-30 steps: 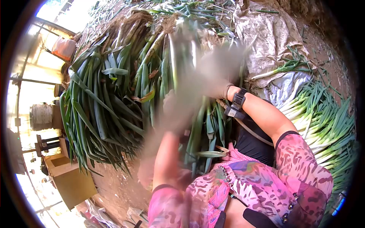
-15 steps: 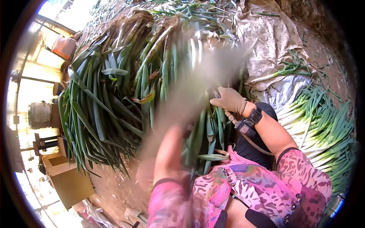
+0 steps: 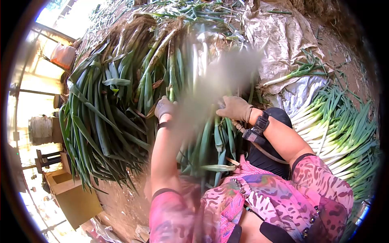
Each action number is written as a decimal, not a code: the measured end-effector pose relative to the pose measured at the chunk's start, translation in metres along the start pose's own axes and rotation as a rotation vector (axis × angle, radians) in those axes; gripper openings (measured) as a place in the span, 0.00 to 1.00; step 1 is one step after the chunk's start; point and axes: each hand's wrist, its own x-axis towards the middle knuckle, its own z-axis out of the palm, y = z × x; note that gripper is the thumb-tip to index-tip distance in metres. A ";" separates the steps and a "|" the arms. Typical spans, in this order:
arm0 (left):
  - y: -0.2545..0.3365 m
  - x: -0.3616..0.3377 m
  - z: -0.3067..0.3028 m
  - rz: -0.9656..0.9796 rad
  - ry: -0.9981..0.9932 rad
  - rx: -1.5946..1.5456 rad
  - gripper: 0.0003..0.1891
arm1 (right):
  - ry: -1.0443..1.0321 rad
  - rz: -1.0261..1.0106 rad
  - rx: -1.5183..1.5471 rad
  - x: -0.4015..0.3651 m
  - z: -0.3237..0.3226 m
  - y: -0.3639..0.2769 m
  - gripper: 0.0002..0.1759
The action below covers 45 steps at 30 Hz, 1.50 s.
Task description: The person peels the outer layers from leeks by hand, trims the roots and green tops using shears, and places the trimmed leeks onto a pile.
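Observation:
My left hand (image 3: 165, 107), in a pale glove, closes around the stalk of a long green onion (image 3: 172, 77) at the edge of a big heap of green onions (image 3: 103, 101). My gloved right hand (image 3: 236, 109) is curled at the end of a hose (image 3: 264, 150), whose fitting (image 3: 238, 126) runs up into the palm; the nozzle it grips is mostly hidden. Green leaves hang below this hand, in front of my lap. A grey smear across the middle covers the space between the hands.
Peeled green onions with white stems (image 3: 328, 141) lie piled at my right. Behind them a crumpled sack sheet (image 3: 275, 48) covers the ground, with one loose onion (image 3: 289, 75) on it. To the left stand a wooden box (image 3: 73, 198) and a round container (image 3: 40, 130).
My left hand, blurred before, has moved left and up to the heap and now closes on a stalk. The right hand stays nearly in place. The whole view has shifted slightly.

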 end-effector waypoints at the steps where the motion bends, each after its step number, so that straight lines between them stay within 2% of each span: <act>1: -0.002 -0.006 -0.002 0.052 0.033 -0.002 0.23 | 0.023 -0.008 0.004 0.001 -0.001 0.003 0.29; 4: 0.006 -0.065 -0.022 0.210 0.079 0.027 0.24 | 0.047 -0.045 0.074 0.003 -0.010 0.007 0.28; 5: 0.008 -0.086 -0.025 0.187 0.085 -0.031 0.24 | 0.048 -0.057 0.107 0.003 -0.014 0.009 0.28; 7: 0.018 -0.124 -0.034 0.257 0.097 -0.047 0.26 | -0.030 -0.050 0.245 0.005 -0.012 0.008 0.25; 8: 0.018 -0.130 -0.037 0.366 0.116 -0.071 0.29 | -0.070 -0.055 0.295 0.002 -0.012 0.001 0.25; 9: 0.023 -0.126 -0.035 0.350 0.112 -0.180 0.29 | -0.103 -0.060 0.344 -0.003 -0.013 -0.007 0.26; 10: 0.022 -0.127 -0.035 0.424 0.052 -0.397 0.29 | -0.181 -0.090 0.278 -0.013 -0.014 -0.020 0.26; 11: 0.017 -0.120 -0.027 0.475 0.045 -0.481 0.28 | -0.082 -0.311 0.215 -0.021 -0.001 -0.024 0.26; 13: 0.012 -0.110 -0.019 0.578 0.017 -0.648 0.27 | -0.104 -0.247 0.120 -0.033 0.013 -0.036 0.27; 14: 0.013 -0.112 -0.016 0.593 0.037 -0.662 0.27 | -0.200 -0.032 0.205 -0.041 -0.002 -0.049 0.27; 17: 0.018 -0.111 -0.029 0.708 0.029 -0.570 0.25 | -0.061 -0.081 0.151 -0.037 0.004 -0.035 0.26; 18: 0.016 -0.105 -0.024 0.725 0.033 -0.512 0.25 | -0.072 -0.118 0.143 -0.042 0.006 -0.029 0.26; 21: 0.007 -0.088 0.002 0.725 0.036 -0.477 0.25 | -0.098 -0.153 0.039 -0.061 0.004 -0.032 0.26; 23: 0.013 -0.097 -0.002 0.671 0.048 -0.588 0.25 | -0.065 -0.166 0.054 -0.054 0.002 -0.033 0.27; 26: 0.026 -0.117 -0.018 0.553 0.100 -0.667 0.24 | -0.038 -0.127 0.109 -0.025 -0.005 -0.043 0.25; 27: 0.028 -0.121 -0.020 0.522 0.113 -0.700 0.24 | -0.106 -0.039 0.143 -0.008 -0.004 -0.042 0.25; 28: 0.026 -0.124 -0.020 0.514 0.112 -0.757 0.23 | -0.036 -0.079 0.120 0.008 0.006 -0.033 0.24; 29: 0.024 -0.122 -0.020 0.563 0.147 -0.712 0.22 | 0.036 -0.119 0.096 0.014 0.008 -0.034 0.24; 33: 0.012 -0.105 -0.006 0.696 0.228 -0.596 0.20 | -0.041 -0.147 0.035 -0.034 0.004 -0.042 0.27; 34: -0.001 -0.081 0.020 0.652 0.216 -0.580 0.20 | -0.042 -0.142 0.010 -0.044 0.011 -0.038 0.27; 36: -0.027 -0.025 0.077 0.415 0.118 -0.464 0.19 | -0.111 -0.077 0.034 -0.054 0.012 -0.034 0.28; 38: -0.022 -0.008 0.076 0.141 0.128 -0.116 0.18 | -0.065 -0.066 0.038 -0.048 0.015 -0.022 0.28; 40: 0.022 -0.060 0.010 0.178 0.365 0.100 0.20 | -0.037 -0.075 0.042 -0.045 0.017 -0.021 0.28; 43: 0.033 -0.049 0.011 0.247 0.179 0.052 0.23 | -0.031 -0.094 0.058 -0.047 0.018 -0.024 0.28; 44: 0.037 -0.063 0.008 0.284 0.165 -0.048 0.23 | -0.035 -0.100 0.068 -0.047 0.020 -0.026 0.28; 45: 0.053 -0.093 -0.027 0.294 0.017 -0.081 0.27 | -0.035 -0.105 0.078 -0.046 0.020 -0.028 0.28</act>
